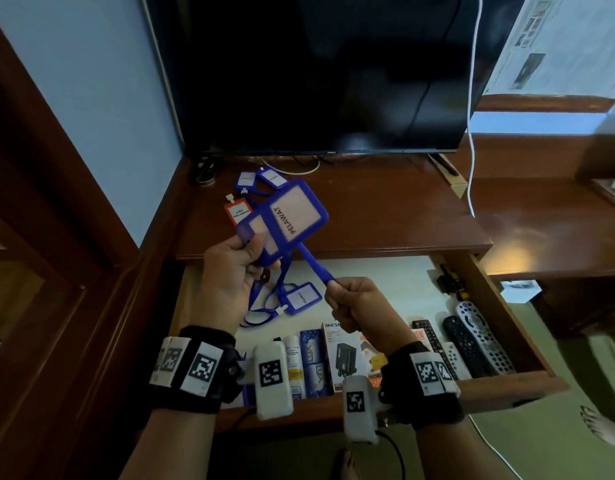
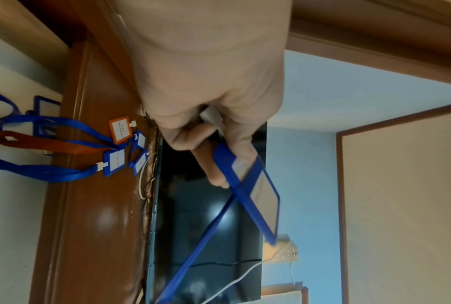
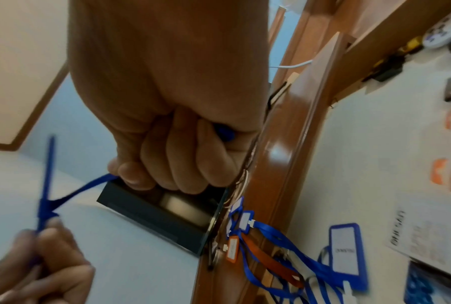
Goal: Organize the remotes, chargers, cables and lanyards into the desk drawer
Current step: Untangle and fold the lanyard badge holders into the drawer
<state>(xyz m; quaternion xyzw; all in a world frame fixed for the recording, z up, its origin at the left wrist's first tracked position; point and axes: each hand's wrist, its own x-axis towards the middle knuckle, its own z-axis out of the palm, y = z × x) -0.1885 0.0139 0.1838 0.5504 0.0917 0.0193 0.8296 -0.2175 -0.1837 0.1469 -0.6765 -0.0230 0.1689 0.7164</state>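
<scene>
We record a blue badge holder (image 1: 288,216) held up at the centre of the head frame, above the front edge of the desk (image 1: 368,216). Its clear window shows a card printed "PELAWAT". A second blue holder appears to sit behind it. The left hand (image 1: 226,275) has its grip clenched around the lower end of the holders. The blue strap (image 1: 313,263) runs taut down and to the right into the right hand (image 1: 354,303), whose grip is clenched on the strap end.

Below the hands the open drawer (image 1: 500,299) fills the lower middle of the frame. It contains another blue badge holder with looped strap (image 1: 299,297) at left, boxed goods (image 1: 340,355) along the front wall, and several remotes (image 1: 479,337) at right. A small black and yellow item (image 1: 449,280) lies at the drawer's rear right corner.

On the desk, upper centre, lie an orange badge holder (image 1: 238,210) and two small blue holders (image 1: 261,178), just in front of a dark television (image 1: 319,71). A white cable (image 1: 472,133) hangs down at the right of the screen.

We note bare drawer floor between the looped strap and the remotes. The desk surface to the right of the badges is bare wood. A wooden frame (image 1: 56,237) borders the left edge.
</scene>
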